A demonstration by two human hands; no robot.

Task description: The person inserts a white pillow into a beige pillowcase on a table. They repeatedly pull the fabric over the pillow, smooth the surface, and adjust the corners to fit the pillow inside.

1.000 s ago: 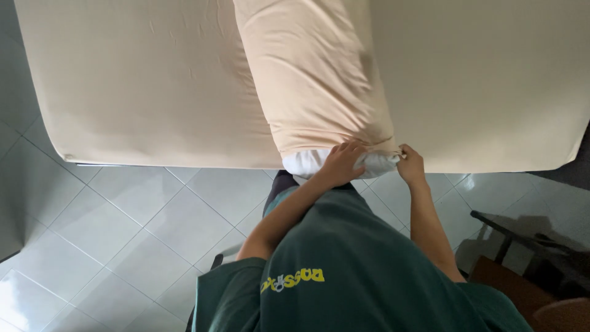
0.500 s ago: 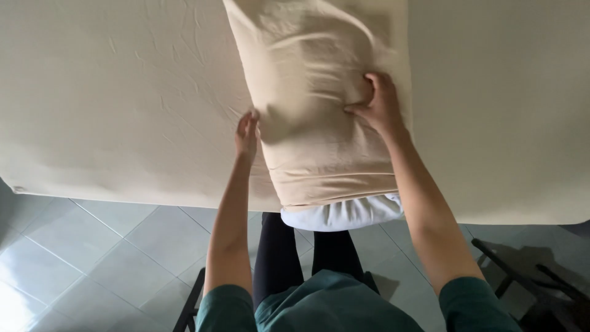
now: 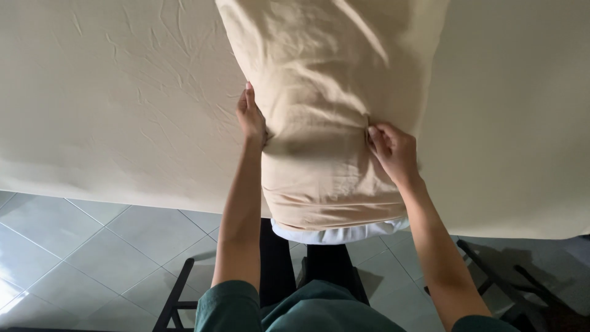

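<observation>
Beige pillowcase (image 3: 326,92) half-sheathes white pillow (image 3: 338,232) on bed (image 3: 110,110); left hand (image 3: 251,117) flat against pillow's left flank, fingers together; right hand (image 3: 393,150) pinches cloth at right flank; looks soft, light, floppy; grip case edges.

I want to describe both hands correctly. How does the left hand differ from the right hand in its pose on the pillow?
The left hand lies flat and open against the side of the beige pillowcase, fingers straight; the right hand curls, its fingers pinching a fold of the cloth. The left hand sits higher in the picture than the right hand. Both touch the same pillowcase, from which the white pillow peeks out at the near end.
</observation>
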